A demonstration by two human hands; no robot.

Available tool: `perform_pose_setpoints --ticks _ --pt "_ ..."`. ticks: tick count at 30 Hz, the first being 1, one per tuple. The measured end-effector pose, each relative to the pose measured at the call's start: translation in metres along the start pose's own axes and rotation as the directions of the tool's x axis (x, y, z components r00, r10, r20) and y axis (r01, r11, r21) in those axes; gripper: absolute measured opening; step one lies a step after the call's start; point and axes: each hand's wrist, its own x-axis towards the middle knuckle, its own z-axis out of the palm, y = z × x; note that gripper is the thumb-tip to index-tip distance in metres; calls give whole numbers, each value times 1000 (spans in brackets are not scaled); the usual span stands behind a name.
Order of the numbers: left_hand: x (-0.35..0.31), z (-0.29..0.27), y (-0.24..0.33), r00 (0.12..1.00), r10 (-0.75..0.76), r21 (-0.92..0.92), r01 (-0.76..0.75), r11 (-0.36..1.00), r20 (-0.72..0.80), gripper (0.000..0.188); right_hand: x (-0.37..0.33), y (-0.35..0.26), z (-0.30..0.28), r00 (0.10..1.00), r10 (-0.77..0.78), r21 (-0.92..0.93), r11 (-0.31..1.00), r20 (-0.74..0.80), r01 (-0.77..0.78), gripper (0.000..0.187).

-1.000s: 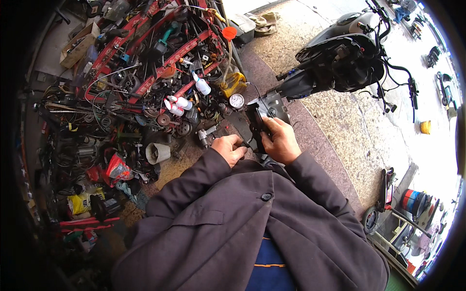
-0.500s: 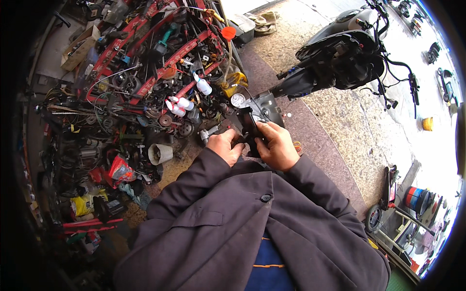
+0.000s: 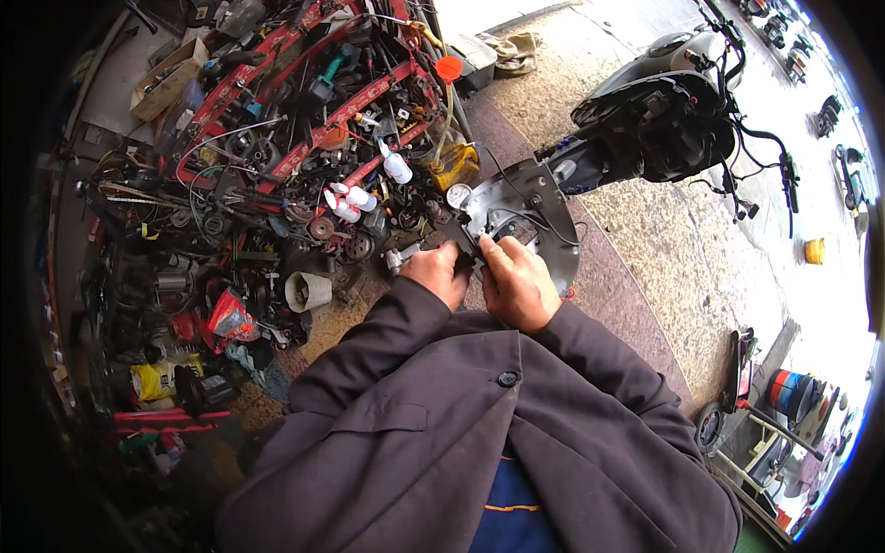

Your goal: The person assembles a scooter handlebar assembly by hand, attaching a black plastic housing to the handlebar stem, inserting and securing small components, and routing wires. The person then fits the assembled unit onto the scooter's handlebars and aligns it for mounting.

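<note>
All clock directions are counted from the place where the two hands meet, with twelve o'clock at the upper edge. The left hand (image 3: 437,275) is closed on the near side of a black part (image 3: 470,251), which is situated between both hands; its fingertips are partly hidden. The right hand (image 3: 521,284) has its fingers bent and gathered, with the index finger directed to this same part; whether it pinches something there, I cannot tell. A curved grey panel (image 3: 556,247) is found at two o'clock, just behind the right hand.

Farther in the same direction stands a dark scooter (image 3: 645,129) with uncovered body and handlebar. At twelve o'clock there is a small white round container (image 3: 458,194), and next beyond it a yellow jug (image 3: 454,168); an orange funnel (image 3: 449,69) is higher up in this direction. One white spray bottle (image 3: 396,168) is at eleven o'clock, and two more bottles (image 3: 343,208) lie close together at ten. Between ten and eleven, red metal bars (image 3: 373,89) cross over many mixed parts. At nine o'clock, a silvery tool (image 3: 401,258) is near the left hand, and a pale cup (image 3: 313,291) is farther away. A yellow bucket (image 3: 815,251) is at three o'clock, well apart.
</note>
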Motion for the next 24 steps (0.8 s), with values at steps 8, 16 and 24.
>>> perform_pose_setpoints --ticks 8,16,24 --pt "-4 15 -13 995 -53 -267 28 963 -84 19 -5 -1 10 1000 -12 83 996 -17 13 38" --pt "-26 22 -42 959 -252 -903 218 371 128 67 -4 -8 24 987 -89 183 981 134 64 30" --pt "-34 12 -71 892 -452 -742 298 601 -8 44 22 2 57 854 214 519 715 474 -468 34"
